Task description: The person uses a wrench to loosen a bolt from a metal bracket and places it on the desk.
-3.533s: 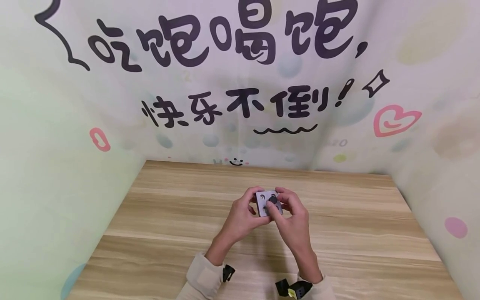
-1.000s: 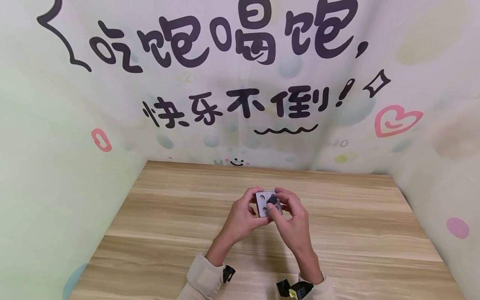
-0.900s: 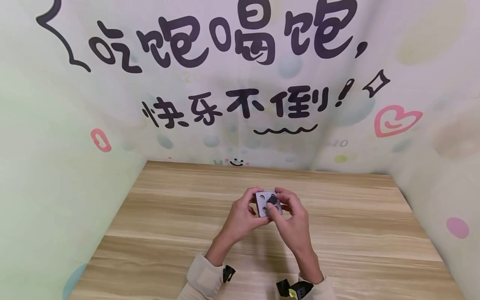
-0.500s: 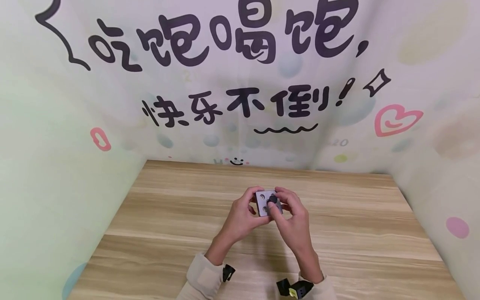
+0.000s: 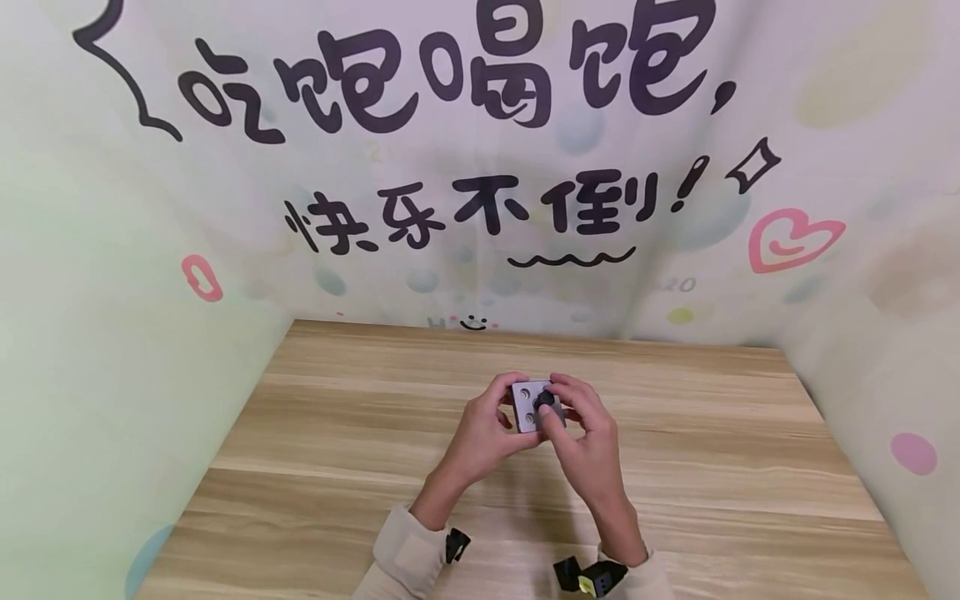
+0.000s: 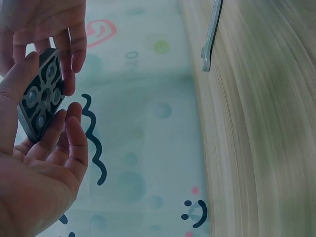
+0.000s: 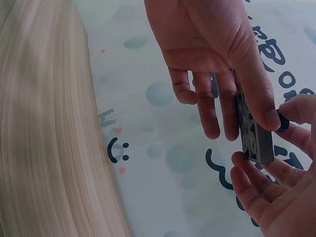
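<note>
A square grey metal plate [image 5: 522, 407] with round holes near its corners is held up in front of me. My left hand [image 5: 480, 433] grips it by its edges, thumb along the near side. A small black knob [image 5: 547, 396] stands out from the plate's face. My right hand [image 5: 588, 437] pinches this knob between thumb and index finger, as the right wrist view shows the knob [image 7: 283, 120] too. The left wrist view gives the plate's ribbed back [image 6: 45, 95], with round bosses and a centre hole; loosely bent fingers of the right hand [image 6: 47, 24] hang behind it.
A wood-grain table [image 5: 337, 400] lies under the hands. On it, in the left wrist view, is a slim metal tool like a spanner [image 6: 212, 37]. A printed cloth wall [image 5: 420, 283] with large lettering closes the back, and pale side walls flank the table.
The black knob has turned slightly, and my right thumb has shifted a little on it. The plate and my left hand have stayed in place.
</note>
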Demonstrator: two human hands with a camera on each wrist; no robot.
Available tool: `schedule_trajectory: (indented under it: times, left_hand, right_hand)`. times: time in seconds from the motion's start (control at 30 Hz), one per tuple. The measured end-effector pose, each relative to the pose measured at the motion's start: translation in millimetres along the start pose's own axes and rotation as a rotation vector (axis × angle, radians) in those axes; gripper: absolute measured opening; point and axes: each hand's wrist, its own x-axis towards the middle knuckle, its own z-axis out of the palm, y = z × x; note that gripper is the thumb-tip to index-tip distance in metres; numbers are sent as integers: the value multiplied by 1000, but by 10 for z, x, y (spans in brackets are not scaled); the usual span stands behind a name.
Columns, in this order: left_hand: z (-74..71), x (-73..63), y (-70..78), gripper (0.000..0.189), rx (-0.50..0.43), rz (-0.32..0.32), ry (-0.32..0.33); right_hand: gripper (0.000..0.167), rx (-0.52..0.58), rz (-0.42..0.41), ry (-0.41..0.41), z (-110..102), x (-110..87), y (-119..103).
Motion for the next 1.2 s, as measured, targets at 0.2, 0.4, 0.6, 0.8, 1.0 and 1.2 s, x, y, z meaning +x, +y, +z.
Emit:
schedule_trajectory:
  times: [0.2, 0.4, 0.6, 0.8, 1.0, 1.2]
  left_hand:
    - [2, -9, 14, 66, -19, -6, -3]
    - [9, -9, 16, 65, -12, -9, -2]
    - [4, -10, 29, 66, -22, -8, -3]
    - [0, -7, 27, 65, -21, -10, 1]
    - [-1, -6, 19, 65, -20, -15, -5]
    - [-5, -6, 17, 65, -22, -15, -10]
  right_hand:
    - [26, 7, 0, 11, 9, -1, 0]
    - [22, 13, 20, 52, 33, 10, -12]
    - [17, -17, -13, 72, 40, 26, -44]
    - [18, -50, -38, 81, 41, 37, -138]
    - [18, -41, -47, 58, 38, 14, 17]
    - [18, -30, -37, 48, 33, 12, 24]
